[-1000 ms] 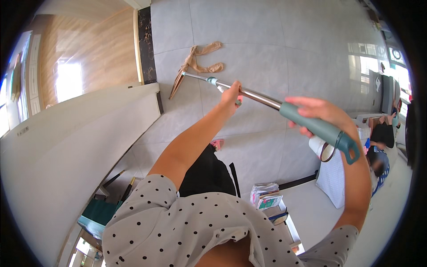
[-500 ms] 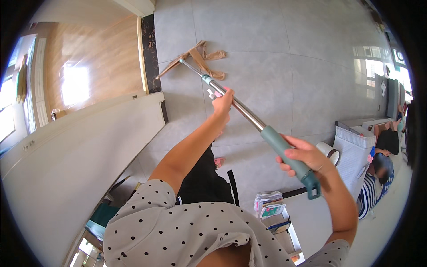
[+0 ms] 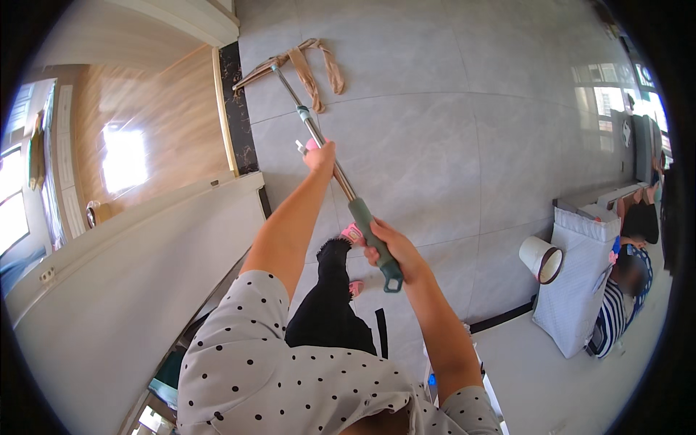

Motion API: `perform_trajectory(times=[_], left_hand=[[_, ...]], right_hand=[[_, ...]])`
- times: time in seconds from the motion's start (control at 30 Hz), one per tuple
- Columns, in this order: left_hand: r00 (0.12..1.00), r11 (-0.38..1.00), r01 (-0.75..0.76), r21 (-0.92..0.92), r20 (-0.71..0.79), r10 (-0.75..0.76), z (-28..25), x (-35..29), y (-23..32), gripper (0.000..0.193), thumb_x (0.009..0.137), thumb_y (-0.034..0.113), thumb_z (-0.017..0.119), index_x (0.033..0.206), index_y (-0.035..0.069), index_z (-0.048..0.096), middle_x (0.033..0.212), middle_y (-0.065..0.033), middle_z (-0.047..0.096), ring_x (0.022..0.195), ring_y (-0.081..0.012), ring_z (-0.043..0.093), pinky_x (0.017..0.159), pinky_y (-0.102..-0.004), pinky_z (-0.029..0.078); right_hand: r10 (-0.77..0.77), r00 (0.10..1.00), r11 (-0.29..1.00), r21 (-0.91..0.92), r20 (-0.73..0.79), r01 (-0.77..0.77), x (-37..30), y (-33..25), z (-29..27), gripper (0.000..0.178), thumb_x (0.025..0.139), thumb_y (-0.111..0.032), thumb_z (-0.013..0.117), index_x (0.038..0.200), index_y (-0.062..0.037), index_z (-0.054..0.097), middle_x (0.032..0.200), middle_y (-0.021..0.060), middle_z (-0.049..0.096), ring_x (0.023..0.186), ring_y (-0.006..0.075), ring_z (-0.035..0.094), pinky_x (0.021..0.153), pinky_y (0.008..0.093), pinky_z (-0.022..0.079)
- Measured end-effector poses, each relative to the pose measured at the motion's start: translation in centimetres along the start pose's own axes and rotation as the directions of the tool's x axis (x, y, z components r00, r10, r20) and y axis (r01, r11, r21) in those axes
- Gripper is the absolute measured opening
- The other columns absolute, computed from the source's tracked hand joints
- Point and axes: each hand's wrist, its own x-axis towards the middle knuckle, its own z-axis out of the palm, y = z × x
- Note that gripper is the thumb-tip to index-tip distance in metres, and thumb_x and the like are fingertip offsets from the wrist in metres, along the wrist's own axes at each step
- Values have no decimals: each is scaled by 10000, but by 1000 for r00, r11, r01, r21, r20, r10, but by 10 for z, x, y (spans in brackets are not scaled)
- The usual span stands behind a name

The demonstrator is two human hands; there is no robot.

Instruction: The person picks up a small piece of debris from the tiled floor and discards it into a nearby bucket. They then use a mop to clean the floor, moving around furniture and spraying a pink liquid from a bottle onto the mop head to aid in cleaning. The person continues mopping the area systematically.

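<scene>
With both hands I hold a long mop, its silver pole (image 3: pixel 342 177) slanting from the lower right to the far left. My left hand (image 3: pixel 320 156) is closed round the pole, beside a pink piece and a white clip (image 3: pixel 300 146). Lower down, my right hand (image 3: pixel 395 250) wraps the green grip (image 3: pixel 362 215), whose end has a hanging loop. The mop's narrow head lies on the grey tiles by the dark doorway strip. Tan stocking-like fabric (image 3: pixel 301 71) is draped over it, two loose ends trailing to the right.
A wood-floored room (image 3: pixel 174 123) opens beyond the dark threshold (image 3: pixel 238 109). A white wall (image 3: pixel 145 261) runs along my left. To the right stand a white bin (image 3: pixel 536 259) and a quilted white-covered piece (image 3: pixel 569 290), with a person in stripes (image 3: pixel 615 308) behind. My pink slippers (image 3: pixel 352 233) are below.
The mop has moved left and farther away, its fabric sliding along the tiles and its loose ends shifting. My right hand has swung left with the grip, and the pole stands steeper.
</scene>
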Motion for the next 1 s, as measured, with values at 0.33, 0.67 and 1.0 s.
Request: perform_trajectory(times=[0.33,0.67,1.0], left_hand=[[994,792,-97,603,15,111,36,-190,-183,292,702,215,599,893,-2,558,834,-162,576,798,-274,579,682,-390,461],[899,912,274,306,256,-356,9,-328,-172,188,665,127,538,798,-5,546,586,-113,553,484,-220,566,439,-336,474],[998,953,18,302,-65,2,68,-92,-120,233,606,121,641,812,24,589,826,-87,558,705,-209,568,575,-327,474]], right_hand=[[34,934,990,143,-356,18,-176,165,-64,514,871,-320,482,1307,-132,283,798,93,521,521,110,459,473,234,403],[48,905,985,168,-422,26,-282,207,-41,386,848,-317,510,1137,-83,407,784,87,542,605,122,520,551,227,439],[-253,965,840,478,-70,255,-116,142,-46,522,894,-212,459,1356,-217,217,927,109,517,613,99,463,535,208,448]])
